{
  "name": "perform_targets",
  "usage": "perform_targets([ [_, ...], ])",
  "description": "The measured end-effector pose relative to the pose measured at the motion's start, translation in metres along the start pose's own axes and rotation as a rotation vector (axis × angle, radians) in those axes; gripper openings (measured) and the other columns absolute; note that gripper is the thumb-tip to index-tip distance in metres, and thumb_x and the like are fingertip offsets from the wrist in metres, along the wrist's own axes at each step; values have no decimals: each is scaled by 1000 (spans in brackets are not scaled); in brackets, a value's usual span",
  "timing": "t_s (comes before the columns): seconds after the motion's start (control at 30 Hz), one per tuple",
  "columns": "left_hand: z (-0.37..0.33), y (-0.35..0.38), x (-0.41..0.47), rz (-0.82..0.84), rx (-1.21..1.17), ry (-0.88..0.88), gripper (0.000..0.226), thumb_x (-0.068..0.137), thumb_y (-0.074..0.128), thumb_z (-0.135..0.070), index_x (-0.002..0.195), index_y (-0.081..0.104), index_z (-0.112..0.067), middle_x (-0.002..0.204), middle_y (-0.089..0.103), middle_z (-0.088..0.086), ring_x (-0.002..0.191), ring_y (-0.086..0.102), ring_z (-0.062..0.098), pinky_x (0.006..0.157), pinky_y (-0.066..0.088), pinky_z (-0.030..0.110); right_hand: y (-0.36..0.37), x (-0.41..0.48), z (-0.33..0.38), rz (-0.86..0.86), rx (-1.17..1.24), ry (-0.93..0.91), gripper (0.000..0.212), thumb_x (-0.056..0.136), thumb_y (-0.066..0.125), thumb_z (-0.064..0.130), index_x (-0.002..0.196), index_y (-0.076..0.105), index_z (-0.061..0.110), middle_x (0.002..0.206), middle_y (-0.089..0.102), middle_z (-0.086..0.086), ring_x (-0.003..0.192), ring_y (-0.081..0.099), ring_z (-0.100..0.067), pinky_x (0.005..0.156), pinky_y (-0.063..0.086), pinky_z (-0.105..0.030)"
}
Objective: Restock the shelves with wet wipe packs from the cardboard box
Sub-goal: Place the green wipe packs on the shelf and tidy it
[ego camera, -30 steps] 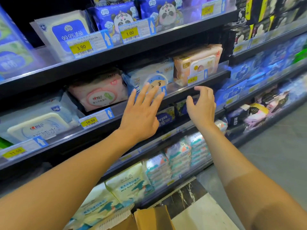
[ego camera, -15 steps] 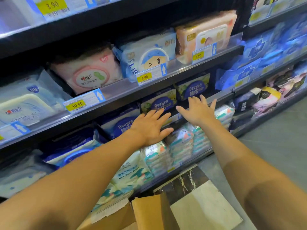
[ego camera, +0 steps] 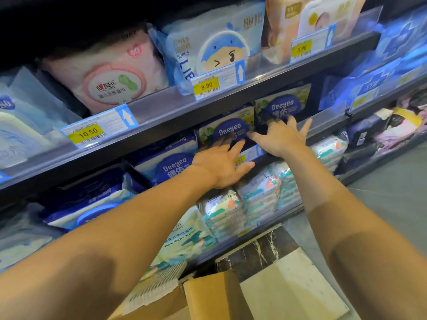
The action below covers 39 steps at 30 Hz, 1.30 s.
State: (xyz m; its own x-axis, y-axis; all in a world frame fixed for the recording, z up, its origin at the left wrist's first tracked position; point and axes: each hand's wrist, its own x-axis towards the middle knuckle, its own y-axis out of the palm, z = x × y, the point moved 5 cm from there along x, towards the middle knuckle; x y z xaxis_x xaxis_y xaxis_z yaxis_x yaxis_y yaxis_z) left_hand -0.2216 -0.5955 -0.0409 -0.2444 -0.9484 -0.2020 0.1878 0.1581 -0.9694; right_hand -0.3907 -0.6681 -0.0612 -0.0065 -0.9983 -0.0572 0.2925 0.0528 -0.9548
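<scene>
Your left hand (ego camera: 221,166) and right hand (ego camera: 280,139) are both spread, fingers straight, fingertips at the lower fronts of two Deeyeo wet wipe packs (ego camera: 227,131) standing at the shelf (ego camera: 328,120) front edge. The cardboard box (ego camera: 212,294) sits below.

Deeyeo packs (ego camera: 227,131) stand on the shelf (ego camera: 328,122) above stacked packs (ego camera: 261,197), with the cardboard box (ego camera: 208,296) lowest.

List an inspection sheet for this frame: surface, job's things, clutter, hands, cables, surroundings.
Surface: dark metal shelves, clear front rails with yellow price tags.
Job's things: two navy-labelled Deeyeo wet wipe packs upright at hand height; brown cardboard box below.
Clutter: nothing seen.
Hands: left hand open, fingers at the left pack; right hand open, spread at the right pack.
Cables: nothing seen.
Surroundings: grey floor on the right.
</scene>
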Motion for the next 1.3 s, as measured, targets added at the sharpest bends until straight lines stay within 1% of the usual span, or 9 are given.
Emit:
perform_targets([
  [0.17,-1,-2,2,1,-9,5,80,98,17,-76,164,0,-35,173,11,3,159,10,25,121,25,51,0,0,-3,-21,-4,10,81,97,26,78,151,47,21,163,38,-3,158,10,-32,121,-11,-69],
  [0.43,-5,-6,-7,-20,28,16,75,101,20,-72,165,3,-34,171,17,3,155,20,28,117,31,53,-8,-4,-13,-23,-5,15,80,99,30,74,155,40,17,166,33,-6,158,10,-33,122,-5,-69],
  [0.6,-2,-4,-35,-80,81,46,74,103,22,-68,165,7,-30,172,13,2,155,20,30,117,30,52,-13,-24,-11,-10,-30,-22,78,101,27,71,156,38,17,166,31,-8,158,8,-32,123,-3,-69],
  [0.73,10,6,-78,-130,84,61,72,105,23,-64,165,10,-28,173,7,2,158,11,28,123,22,53,-15,-53,8,-25,-96,-140,75,103,27,69,157,37,18,165,32,-5,158,10,-31,122,-1,-70],
  [0.87,34,20,-129,-145,63,-7,71,105,23,-63,165,10,-28,174,5,1,159,4,26,127,14,51,-8,-86,46,21,-160,-292,75,103,31,67,161,28,19,168,26,-4,158,10,-30,123,2,-69],
  [1.03,67,40,-192,-162,11,-109,68,106,25,-60,165,13,-29,173,9,1,159,7,26,127,15,49,11,-131,104,32,-232,-513,78,102,30,69,162,27,20,167,27,-4,157,15,-29,123,5,-69],
  [1.13,88,53,-226,-177,6,-180,71,103,17,-63,164,17,-27,171,18,1,157,17,27,125,20,47,22,-159,140,33,-233,-644,76,103,32,67,163,25,21,168,26,-2,157,15,-28,124,5,-66],
  [1.2,104,61,-244,-172,7,-242,71,102,18,-63,163,21,-26,169,25,2,154,22,27,123,23,46,30,-172,159,54,-232,-703,75,103,32,67,164,24,23,169,24,-2,158,14,-29,124,5,-66],
  [1.3,128,70,-261,-160,-1,-340,69,105,23,-62,163,20,-26,168,25,2,154,22,27,124,24,48,41,-181,178,83,-242,-742,75,102,30,69,164,20,27,172,18,-2,159,11,-30,125,4,-65],
])
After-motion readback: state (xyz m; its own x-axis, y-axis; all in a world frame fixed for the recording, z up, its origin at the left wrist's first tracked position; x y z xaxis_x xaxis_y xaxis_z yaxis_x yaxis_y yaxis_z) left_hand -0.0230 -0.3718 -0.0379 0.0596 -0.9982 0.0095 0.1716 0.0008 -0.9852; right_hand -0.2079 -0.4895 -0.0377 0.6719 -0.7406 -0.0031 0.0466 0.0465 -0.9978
